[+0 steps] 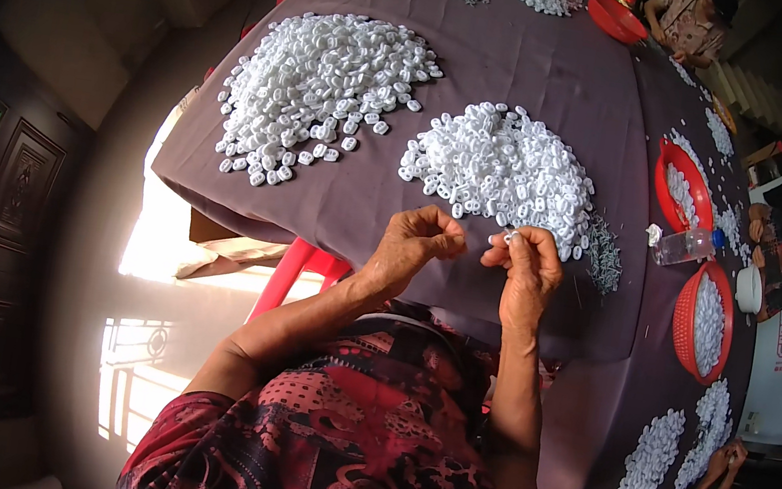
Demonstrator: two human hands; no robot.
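Purple cloth is covering the table, carrying two heaps of white plastic pieces. Just below the nearer heap, the right hand is pinching one small white piece between fingertips, while the left hand is curling closed beside it, contents hidden.

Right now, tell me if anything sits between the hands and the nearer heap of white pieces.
Nothing visible does. The right hand pinches a small white piece at the edge of the nearer heap; the left hand is just beside it, with only bare cloth between.
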